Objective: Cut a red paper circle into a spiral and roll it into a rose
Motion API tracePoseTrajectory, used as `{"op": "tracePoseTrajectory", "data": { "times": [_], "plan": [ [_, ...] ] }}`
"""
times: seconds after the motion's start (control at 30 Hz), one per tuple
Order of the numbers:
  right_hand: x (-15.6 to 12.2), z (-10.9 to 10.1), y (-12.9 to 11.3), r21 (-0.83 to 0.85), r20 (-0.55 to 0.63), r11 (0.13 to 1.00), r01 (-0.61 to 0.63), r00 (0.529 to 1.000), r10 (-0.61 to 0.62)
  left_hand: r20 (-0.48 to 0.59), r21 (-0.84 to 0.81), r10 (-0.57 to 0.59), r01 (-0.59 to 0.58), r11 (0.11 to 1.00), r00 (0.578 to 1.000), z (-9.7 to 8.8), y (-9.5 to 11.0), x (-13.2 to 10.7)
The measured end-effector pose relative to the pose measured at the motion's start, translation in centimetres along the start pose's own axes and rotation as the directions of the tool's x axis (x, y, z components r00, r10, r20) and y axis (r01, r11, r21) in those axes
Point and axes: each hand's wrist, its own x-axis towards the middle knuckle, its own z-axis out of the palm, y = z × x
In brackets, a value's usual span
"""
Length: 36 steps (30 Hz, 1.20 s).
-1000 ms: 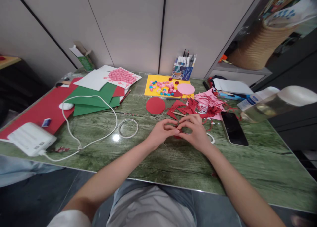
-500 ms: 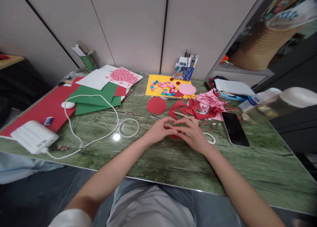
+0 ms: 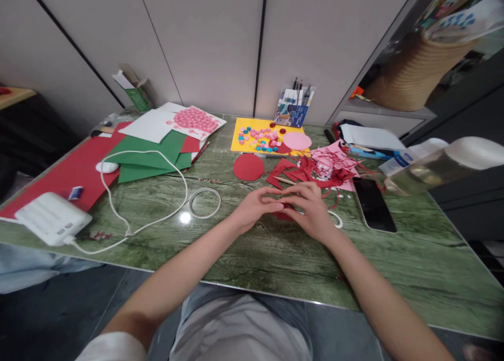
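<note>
My left hand (image 3: 252,210) and my right hand (image 3: 309,211) meet above the table. The fingers of both curl around a small piece of red paper (image 3: 282,214), mostly hidden between and under them. Beside my right hand, a white ring-shaped handle (image 3: 336,219) lies on the table, its other end hidden by the hand. Just beyond the fingertips are red paper scraps (image 3: 281,169) and a thin wooden stick (image 3: 284,180). A red paper circle (image 3: 248,167) lies flat, ahead of my left hand.
Yellow paper (image 3: 237,140) holds small coloured balls and a pink oval (image 3: 297,141). Shredded paper (image 3: 334,161), a phone (image 3: 374,203) and a bottle (image 3: 441,167) are on the right. Green sheets (image 3: 153,159), a white cable (image 3: 157,222) and a power bank (image 3: 53,218) occupy the left.
My fingers have shifted slightly around the red paper, and more of it now shows below them. The view has moved a little; the other things lie as before.
</note>
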Motion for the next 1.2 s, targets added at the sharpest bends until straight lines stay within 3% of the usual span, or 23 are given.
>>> {"op": "tracePoseTrajectory", "data": {
  "times": [0.37,0.43,0.63,0.77,0.97,1.2],
  "plan": [
    [0.1,-0.5,0.3,0.171,0.203,0.985,0.034,0.977,-0.069,0.169,0.147,-0.043,0.018,0.989,0.985,-1.3,0.3,0.1],
    [0.1,-0.3,0.4,0.171,0.189,0.985,0.032,0.980,-0.064,0.163,0.156,-0.036,0.011,0.988,0.986,-1.3,0.2,0.2],
    [0.1,0.2,0.5,0.050,0.002,0.998,-0.044,0.999,0.044,-0.019,0.048,0.053,-0.052,0.997,0.998,-0.2,-0.8,0.4],
    [0.2,0.2,0.3,0.024,-0.055,0.997,-0.075,0.996,0.076,-0.062,-0.024,0.065,-0.067,0.997,0.996,0.3,-1.3,0.2],
    [0.3,-0.2,0.0,0.034,-0.023,0.998,-0.044,0.999,0.045,-0.037,-0.060,-0.007,0.005,0.998,0.999,0.7,-0.7,-0.1],
    [0.1,-0.4,0.3,0.076,0.087,0.997,0.003,0.996,-0.010,0.060,0.120,-0.016,0.009,0.993,0.998,0.4,-0.3,-0.2]
  ]
}}
